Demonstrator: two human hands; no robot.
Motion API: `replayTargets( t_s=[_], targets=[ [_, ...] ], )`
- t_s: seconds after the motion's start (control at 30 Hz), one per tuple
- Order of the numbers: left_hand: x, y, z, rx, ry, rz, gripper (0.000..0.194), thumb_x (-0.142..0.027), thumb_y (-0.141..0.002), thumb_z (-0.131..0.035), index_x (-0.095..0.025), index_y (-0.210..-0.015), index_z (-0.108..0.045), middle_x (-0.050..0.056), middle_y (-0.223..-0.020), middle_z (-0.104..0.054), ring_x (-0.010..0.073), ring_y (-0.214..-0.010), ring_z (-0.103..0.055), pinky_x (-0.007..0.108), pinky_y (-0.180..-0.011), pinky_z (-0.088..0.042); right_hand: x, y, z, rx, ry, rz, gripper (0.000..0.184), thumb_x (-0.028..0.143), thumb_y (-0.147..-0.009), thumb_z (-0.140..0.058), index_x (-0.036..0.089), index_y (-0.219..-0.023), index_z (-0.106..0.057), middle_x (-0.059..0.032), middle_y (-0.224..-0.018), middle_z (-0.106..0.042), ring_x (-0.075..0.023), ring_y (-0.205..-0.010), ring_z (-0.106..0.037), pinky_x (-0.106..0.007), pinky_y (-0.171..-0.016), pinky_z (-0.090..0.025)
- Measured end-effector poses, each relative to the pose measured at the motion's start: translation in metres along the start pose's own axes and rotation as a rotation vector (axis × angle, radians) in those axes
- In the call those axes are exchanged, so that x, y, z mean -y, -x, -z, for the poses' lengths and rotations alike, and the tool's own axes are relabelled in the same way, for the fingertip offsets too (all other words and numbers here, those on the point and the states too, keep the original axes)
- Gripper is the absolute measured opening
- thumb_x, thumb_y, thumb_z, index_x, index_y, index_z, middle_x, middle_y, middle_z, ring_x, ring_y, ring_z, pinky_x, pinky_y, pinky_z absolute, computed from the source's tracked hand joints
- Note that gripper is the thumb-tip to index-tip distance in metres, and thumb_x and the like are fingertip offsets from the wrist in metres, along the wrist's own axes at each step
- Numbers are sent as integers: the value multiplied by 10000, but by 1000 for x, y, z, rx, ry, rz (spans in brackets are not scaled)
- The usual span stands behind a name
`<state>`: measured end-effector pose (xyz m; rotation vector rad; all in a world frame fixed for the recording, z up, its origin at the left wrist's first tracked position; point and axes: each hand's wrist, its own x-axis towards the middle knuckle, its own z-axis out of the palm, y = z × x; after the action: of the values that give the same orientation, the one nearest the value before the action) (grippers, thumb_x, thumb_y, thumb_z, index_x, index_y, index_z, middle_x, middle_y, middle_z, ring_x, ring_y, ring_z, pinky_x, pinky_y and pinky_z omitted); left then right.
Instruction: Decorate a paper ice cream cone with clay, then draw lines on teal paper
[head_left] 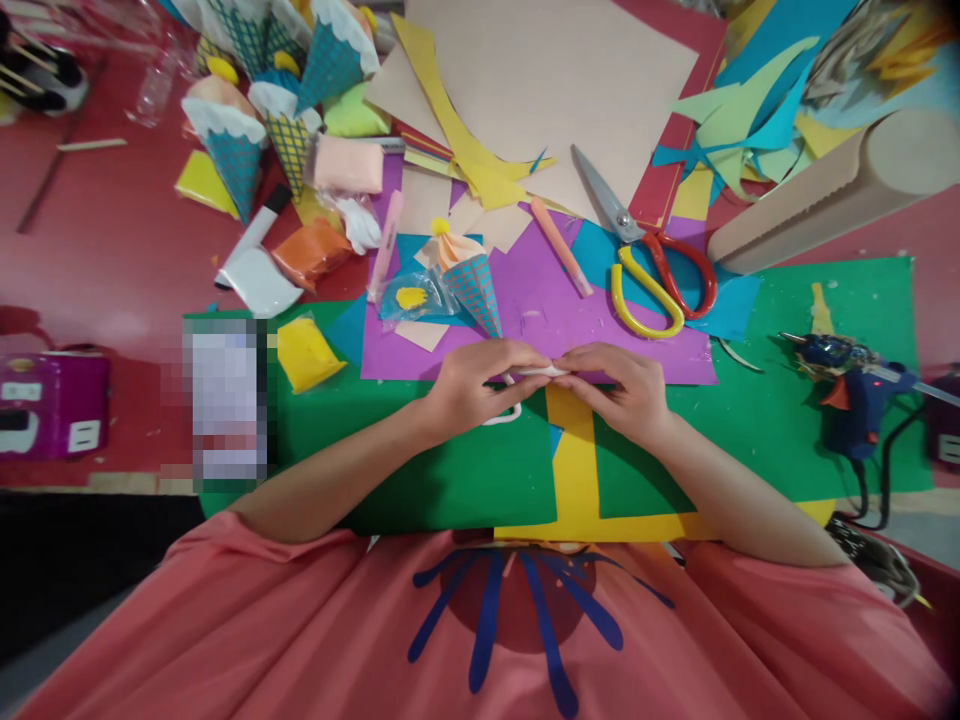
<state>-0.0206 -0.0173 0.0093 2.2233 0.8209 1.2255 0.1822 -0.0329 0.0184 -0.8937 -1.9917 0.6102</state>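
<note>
My left hand [480, 388] and my right hand [624, 388] meet at the middle of the work area, fingertips closed in a pinch. Between them they grip a thin white strand [517, 412] that looks like soft clay. Its loose end curls down below my left hand over the green sheet [465, 475]. Just beyond my left hand lies a small blue checked paper cone [474, 288] with a peach top and a yellow ball. Beside that cone is a clear bag [420, 296] with a bit of yellow clay. A purple sheet [536, 340] lies under the cone.
Scissors [637, 245] with red and yellow handles lie beyond my right hand. A glue gun [855, 390] rests at the right, near a beige paper roll [817, 195]. Several finished cones [232, 140] and clay packs [311, 252] crowd the far left. A blurred-out device [229, 400] lies left.
</note>
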Motion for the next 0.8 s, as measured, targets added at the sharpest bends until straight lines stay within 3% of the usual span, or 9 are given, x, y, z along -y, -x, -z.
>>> replayTargets(
  t_s=[0.3, 0.5, 0.7, 0.8],
  targets=[
    [-2, 0, 1, 7, -24, 16, 164, -296, -907, -648, -145, -972, -656, 42, -861, -771, 84, -716, -724, 129, -618, -526, 0, 0, 1, 7, -16, -10, 56, 208, -907, -627, 193, -924, -678, -52, -828, -766, -143, -771, -740, -227, -719, -596],
    [-2, 1, 0, 14, -39, 8, 118, -266, -929, -618, -155, -942, -654, 12, -814, -766, 67, -675, -714, 114, -611, -509, 1, 0, 1, 22, -48, -90, 141, 281, -885, -665, 207, -1004, -678, -40, -877, -766, -141, -753, -727, -238, -710, -588],
    [-2, 0, 0, 30, -76, 64, 188, -333, -914, -635, -156, -979, -641, 27, -864, -765, 89, -753, -725, 142, -681, -533, 1, -1, 1, -20, -21, -93, 48, 206, -904, -619, 199, -935, -655, -25, -812, -744, -125, -734, -716, -215, -684, -579],
    [-3, -1, 1, 18, -99, 61, 163, -325, -929, -614, -166, -918, -649, 8, -809, -763, 84, -716, -721, 145, -677, -533, 0, -1, 0, -26, -21, -105, 128, 245, -878, -660, 196, -995, -638, -33, -846, -739, -130, -738, -711, -225, -679, -584]
  ],
)
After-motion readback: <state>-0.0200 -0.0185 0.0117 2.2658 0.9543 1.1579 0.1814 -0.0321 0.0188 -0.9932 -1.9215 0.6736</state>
